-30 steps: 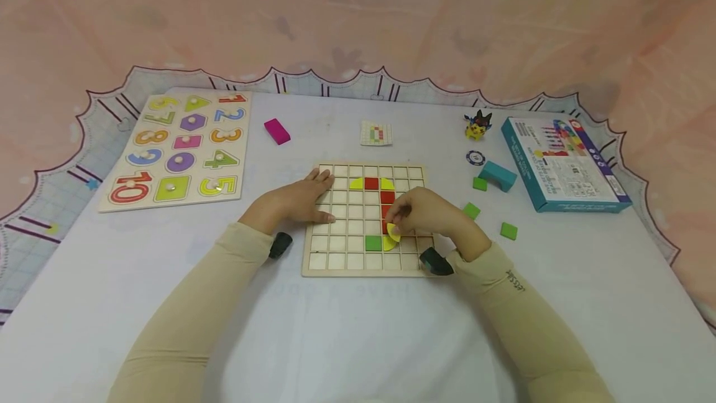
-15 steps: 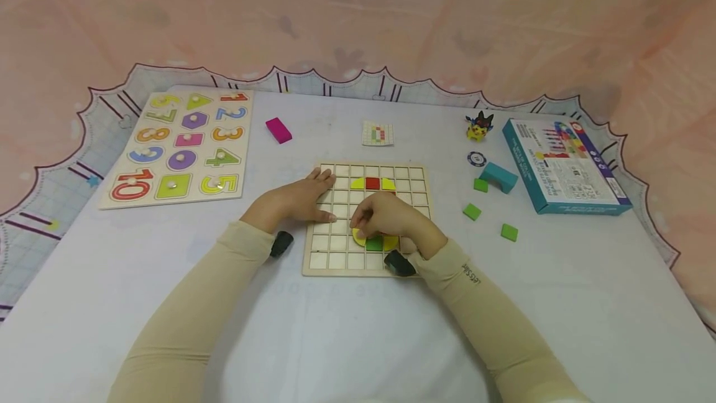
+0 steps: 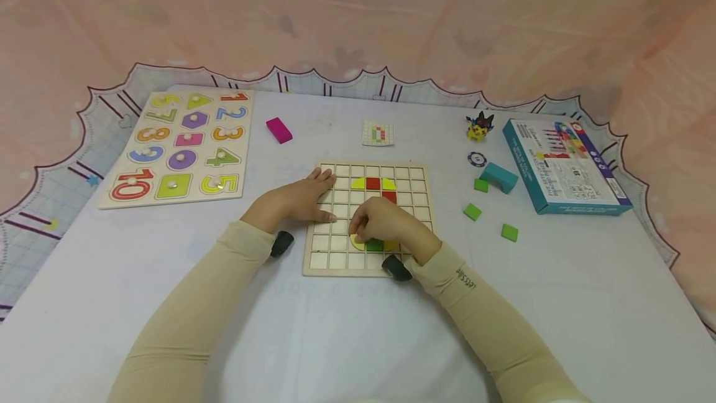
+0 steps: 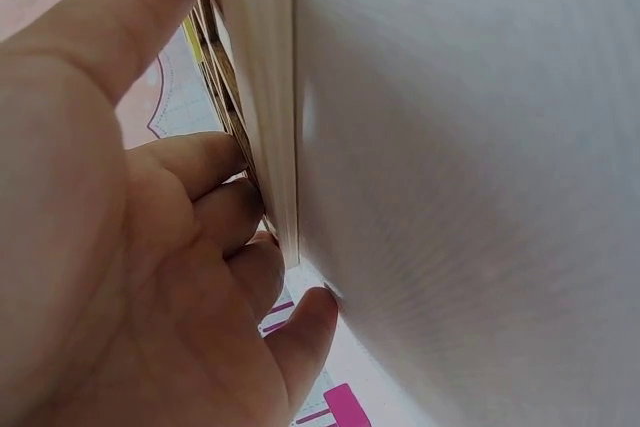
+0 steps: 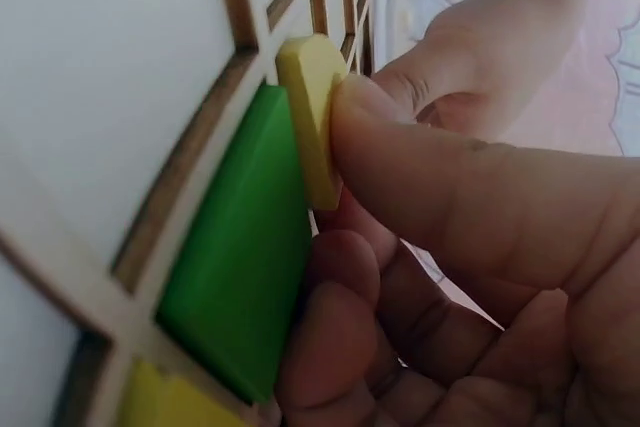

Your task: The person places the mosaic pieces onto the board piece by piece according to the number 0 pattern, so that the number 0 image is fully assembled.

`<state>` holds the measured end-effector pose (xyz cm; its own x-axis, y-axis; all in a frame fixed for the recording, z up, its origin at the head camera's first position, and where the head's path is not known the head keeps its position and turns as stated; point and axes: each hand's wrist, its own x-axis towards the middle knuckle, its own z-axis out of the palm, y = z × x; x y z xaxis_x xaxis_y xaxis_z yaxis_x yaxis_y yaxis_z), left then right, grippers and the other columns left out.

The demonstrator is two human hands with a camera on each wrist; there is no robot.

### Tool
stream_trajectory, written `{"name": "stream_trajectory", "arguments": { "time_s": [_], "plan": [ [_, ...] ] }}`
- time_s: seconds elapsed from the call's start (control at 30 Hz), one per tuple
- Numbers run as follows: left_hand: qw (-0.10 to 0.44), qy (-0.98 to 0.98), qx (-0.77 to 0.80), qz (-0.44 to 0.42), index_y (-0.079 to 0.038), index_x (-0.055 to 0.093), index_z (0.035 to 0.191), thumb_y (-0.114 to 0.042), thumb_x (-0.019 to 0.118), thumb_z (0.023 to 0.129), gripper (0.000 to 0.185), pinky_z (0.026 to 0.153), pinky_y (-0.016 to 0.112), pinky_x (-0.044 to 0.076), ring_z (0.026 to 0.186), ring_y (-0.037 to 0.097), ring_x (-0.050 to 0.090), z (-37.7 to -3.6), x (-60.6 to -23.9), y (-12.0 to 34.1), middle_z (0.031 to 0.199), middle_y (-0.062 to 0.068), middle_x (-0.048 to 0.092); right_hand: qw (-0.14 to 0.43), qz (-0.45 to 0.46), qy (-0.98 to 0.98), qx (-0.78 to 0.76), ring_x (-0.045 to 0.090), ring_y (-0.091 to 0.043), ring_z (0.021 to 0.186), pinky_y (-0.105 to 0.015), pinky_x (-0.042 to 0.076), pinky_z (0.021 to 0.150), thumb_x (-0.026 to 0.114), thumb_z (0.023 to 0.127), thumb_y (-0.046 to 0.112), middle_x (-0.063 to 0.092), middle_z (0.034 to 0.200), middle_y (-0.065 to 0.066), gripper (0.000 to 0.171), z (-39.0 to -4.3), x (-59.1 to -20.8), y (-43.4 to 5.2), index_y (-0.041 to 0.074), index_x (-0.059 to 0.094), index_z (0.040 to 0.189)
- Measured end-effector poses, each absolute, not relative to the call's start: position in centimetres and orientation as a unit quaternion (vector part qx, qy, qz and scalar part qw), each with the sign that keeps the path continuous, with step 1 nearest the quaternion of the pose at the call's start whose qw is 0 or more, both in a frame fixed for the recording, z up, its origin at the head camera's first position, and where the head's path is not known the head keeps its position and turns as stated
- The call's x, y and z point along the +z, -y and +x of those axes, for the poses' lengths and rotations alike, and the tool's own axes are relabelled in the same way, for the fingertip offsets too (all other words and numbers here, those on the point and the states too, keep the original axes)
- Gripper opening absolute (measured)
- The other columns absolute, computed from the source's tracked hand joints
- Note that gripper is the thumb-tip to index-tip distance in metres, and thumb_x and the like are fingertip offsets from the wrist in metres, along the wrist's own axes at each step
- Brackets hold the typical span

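Note:
In the head view my right hand (image 3: 388, 222) pinches a yellow quarter-circle piece (image 3: 358, 243) in the wooden grid board (image 3: 319, 266). The piece sits left of a green square tile (image 3: 375, 245). From the right wrist view, my thumb presses the yellow piece (image 5: 310, 117), tilted beside the green tile (image 5: 240, 257), with the other fingers curled below. Red tiles (image 3: 373, 183) and yellow quarter-circles (image 3: 388, 183) lie further up the grid; more is hidden under my hand. My left hand (image 3: 296, 199) rests with fingers extended on the board's left edge (image 4: 265, 97).
Three green tiles (image 3: 472, 211) lie right of the board, near a teal arch block (image 3: 499, 177), a poker chip (image 3: 477, 159), a small figurine (image 3: 478, 126) and a box (image 3: 565, 166). Behind are a pattern card (image 3: 378, 134) and magenta block (image 3: 279, 130). A number puzzle (image 3: 179, 148) lies left.
My right hand has moved left across the board with the yellow piece, from the lower right corner of the pattern to the green tile's left side. My left hand has stayed put.

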<state>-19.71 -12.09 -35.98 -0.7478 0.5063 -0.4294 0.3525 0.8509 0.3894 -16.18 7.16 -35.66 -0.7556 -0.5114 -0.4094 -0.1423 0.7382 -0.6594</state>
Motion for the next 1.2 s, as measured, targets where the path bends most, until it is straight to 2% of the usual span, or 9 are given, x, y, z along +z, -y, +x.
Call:
{"name": "stream_trajectory", "arguments": {
  "time_s": [0.3, 0.5, 0.7, 0.9, 1.2],
  "plan": [
    [0.268, -0.925, 0.142, 0.231, -0.005, 0.009, 0.148, -0.04, 0.062, 0.086, 0.089, 0.114, 0.048, 0.009, 0.142, 0.03, -0.008, -19.9, -35.9, 12.1, 0.155, 0.012, 0.001, 0.279, -0.203, -0.886, -0.309, 0.052, -0.01, 0.072, -0.019, 0.043, 0.064, 0.072, 0.077, 0.007, 0.062, 0.074, 0.003, 0.009, -16.3, -35.4, -7.7, 0.011, 0.072, 0.085],
    [0.268, -0.925, 0.148, 0.226, -0.005, 0.009, 0.148, -0.039, 0.064, 0.085, 0.09, 0.114, 0.048, 0.008, 0.142, 0.03, -0.008, -19.8, -35.6, 12.1, 0.155, 0.011, 0.001, 0.255, -0.185, -0.891, -0.327, 0.053, -0.013, 0.074, -0.022, 0.045, 0.067, 0.07, 0.079, 0.008, 0.063, 0.08, -0.001, 0.01, -17.2, -34.5, -9.6, 0.009, 0.072, 0.089],
    [0.277, -0.922, 0.154, 0.221, -0.007, 0.008, 0.148, -0.039, 0.063, 0.085, 0.09, 0.115, 0.047, 0.008, 0.142, 0.029, -0.009, -19.5, -36.1, 12.0, 0.155, 0.01, 0.0, 0.217, -0.161, -0.912, -0.309, 0.053, -0.017, 0.08, -0.028, 0.045, 0.073, 0.068, 0.08, 0.009, 0.064, 0.084, -0.003, 0.01, -17.7, -33.9, -13.5, 0.006, 0.071, 0.089],
    [0.281, -0.924, 0.14, 0.219, -0.007, 0.01, 0.148, -0.04, 0.064, 0.084, 0.091, 0.114, 0.047, 0.01, 0.142, 0.029, -0.006, -19.1, -36.4, 12.0, 0.155, 0.011, 0.002, 0.199, -0.112, -0.925, -0.305, 0.055, -0.021, 0.086, -0.034, 0.047, 0.078, 0.068, 0.081, 0.009, 0.065, 0.094, -0.009, 0.017, -17.8, -34.3, -18.0, 0.003, 0.069, 0.097],
    [0.268, -0.925, 0.146, 0.228, -0.005, 0.01, 0.148, -0.041, 0.063, 0.084, 0.091, 0.114, 0.048, 0.011, 0.142, 0.031, -0.006, -19.2, -36.1, 12.0, 0.155, 0.013, 0.002, 0.184, -0.09, -0.937, -0.284, 0.054, -0.026, 0.092, -0.036, 0.046, 0.076, 0.067, 0.08, 0.008, 0.062, 0.101, -0.017, 0.029, -18.2, -34.0, -23.0, -0.002, 0.065, 0.108]
  ]
}}
